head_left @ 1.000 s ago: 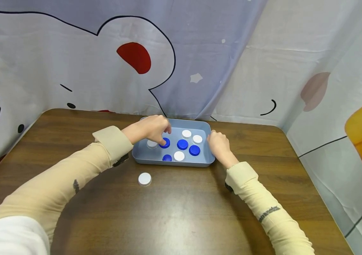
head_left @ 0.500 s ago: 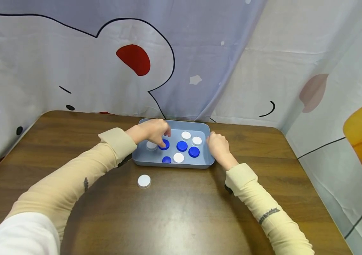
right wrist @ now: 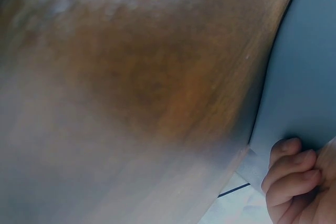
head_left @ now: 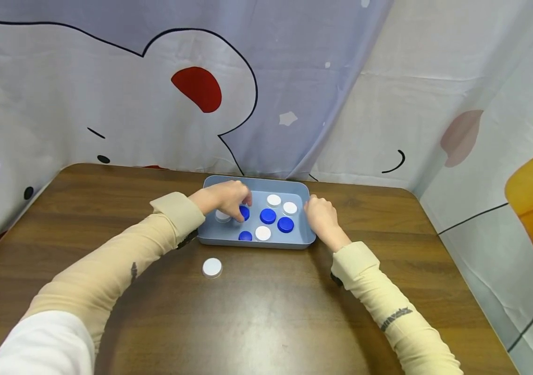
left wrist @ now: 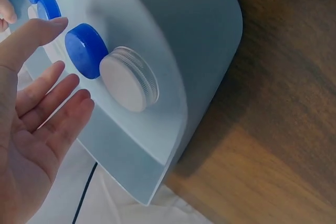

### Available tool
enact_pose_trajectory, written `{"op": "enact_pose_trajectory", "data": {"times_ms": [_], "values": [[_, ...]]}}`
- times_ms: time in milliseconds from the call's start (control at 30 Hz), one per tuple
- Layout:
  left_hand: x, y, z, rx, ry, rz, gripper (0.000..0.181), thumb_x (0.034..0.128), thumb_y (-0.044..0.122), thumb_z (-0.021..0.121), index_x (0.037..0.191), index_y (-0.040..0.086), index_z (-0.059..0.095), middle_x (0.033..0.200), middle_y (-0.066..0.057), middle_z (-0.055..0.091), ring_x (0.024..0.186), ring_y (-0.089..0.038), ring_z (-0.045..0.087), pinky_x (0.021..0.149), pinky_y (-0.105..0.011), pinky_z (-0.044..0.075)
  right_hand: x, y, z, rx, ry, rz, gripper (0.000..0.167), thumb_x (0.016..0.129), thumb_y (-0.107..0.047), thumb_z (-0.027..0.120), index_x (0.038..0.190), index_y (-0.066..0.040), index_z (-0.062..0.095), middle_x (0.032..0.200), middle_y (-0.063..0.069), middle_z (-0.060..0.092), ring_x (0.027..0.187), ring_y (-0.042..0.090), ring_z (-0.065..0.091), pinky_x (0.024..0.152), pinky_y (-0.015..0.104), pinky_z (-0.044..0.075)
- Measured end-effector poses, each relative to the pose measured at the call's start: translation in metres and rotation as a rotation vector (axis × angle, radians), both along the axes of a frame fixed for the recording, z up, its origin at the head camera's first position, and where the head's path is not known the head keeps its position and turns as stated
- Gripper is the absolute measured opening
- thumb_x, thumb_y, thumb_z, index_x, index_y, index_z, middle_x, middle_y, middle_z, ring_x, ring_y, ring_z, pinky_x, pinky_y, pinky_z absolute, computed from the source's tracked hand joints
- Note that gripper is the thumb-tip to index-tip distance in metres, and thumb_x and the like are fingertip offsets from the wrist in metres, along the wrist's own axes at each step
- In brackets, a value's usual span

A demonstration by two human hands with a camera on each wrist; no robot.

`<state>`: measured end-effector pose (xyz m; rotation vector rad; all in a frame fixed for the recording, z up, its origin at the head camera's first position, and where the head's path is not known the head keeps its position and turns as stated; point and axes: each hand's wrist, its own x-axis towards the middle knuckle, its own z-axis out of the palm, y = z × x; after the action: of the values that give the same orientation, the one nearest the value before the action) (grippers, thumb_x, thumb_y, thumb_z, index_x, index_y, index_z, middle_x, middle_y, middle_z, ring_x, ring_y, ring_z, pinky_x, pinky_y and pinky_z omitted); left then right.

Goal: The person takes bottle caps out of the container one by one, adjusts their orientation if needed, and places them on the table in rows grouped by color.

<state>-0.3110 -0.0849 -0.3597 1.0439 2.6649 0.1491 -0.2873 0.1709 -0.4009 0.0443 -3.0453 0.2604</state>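
My left hand [head_left: 228, 199] hangs over the left part of a blue-grey tray [head_left: 252, 243]. In the left wrist view, thumb and fingers are spread with nothing between them. Close by the thumb is a blue cap [left wrist: 85, 51], beside a white cap [left wrist: 125, 80] with a ribbed side. At the tray's right end, my right hand [head_left: 322, 216] grips the rim; in the right wrist view its fingers [right wrist: 290, 174] are curled against the tray wall. Further right inside lie more blue caps [head_left: 268, 216] and white caps [head_left: 263, 233].
A lone white cap [head_left: 212, 267] lies on the wooden table [head_left: 247, 312] in front of the tray. Behind the table's far edge hangs a printed curtain [head_left: 107, 104], and it continues along the right side.
My left hand has shifted slightly right and toward me over the tray, its thumb moving from over the blue cap to beside it. The right hand stays at the rim.
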Motion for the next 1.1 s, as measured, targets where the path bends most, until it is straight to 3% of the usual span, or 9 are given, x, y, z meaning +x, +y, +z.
{"op": "enact_pose_trajectory", "data": {"times_ms": [600,1100], "values": [[-0.002,0.001,-0.009,0.014,-0.028,-0.003,0.040,0.0732,0.023,0.080,0.106,0.003,0.068,0.103,-0.009,0.069,0.094,-0.019,0.063,0.089,-0.033,0.052,0.002,0.000,-0.002,-0.002,0.032,0.017,0.029,0.097,-0.020,0.049,0.101,0.006,0.060,0.099,0.030,0.068,0.091,0.047,0.066,0.074,0.054,0.053],[-0.002,-0.002,-0.013,0.048,-0.036,-0.009,0.028,0.0733,0.019,0.079,0.096,0.005,0.069,0.090,-0.005,0.068,0.081,-0.015,0.059,0.078,-0.030,0.052,0.003,-0.001,0.000,-0.004,0.015,0.005,0.029,0.097,-0.020,0.049,0.102,0.006,0.060,0.100,0.030,0.068,0.092,0.047,0.066,0.075,0.054,0.053]]}}
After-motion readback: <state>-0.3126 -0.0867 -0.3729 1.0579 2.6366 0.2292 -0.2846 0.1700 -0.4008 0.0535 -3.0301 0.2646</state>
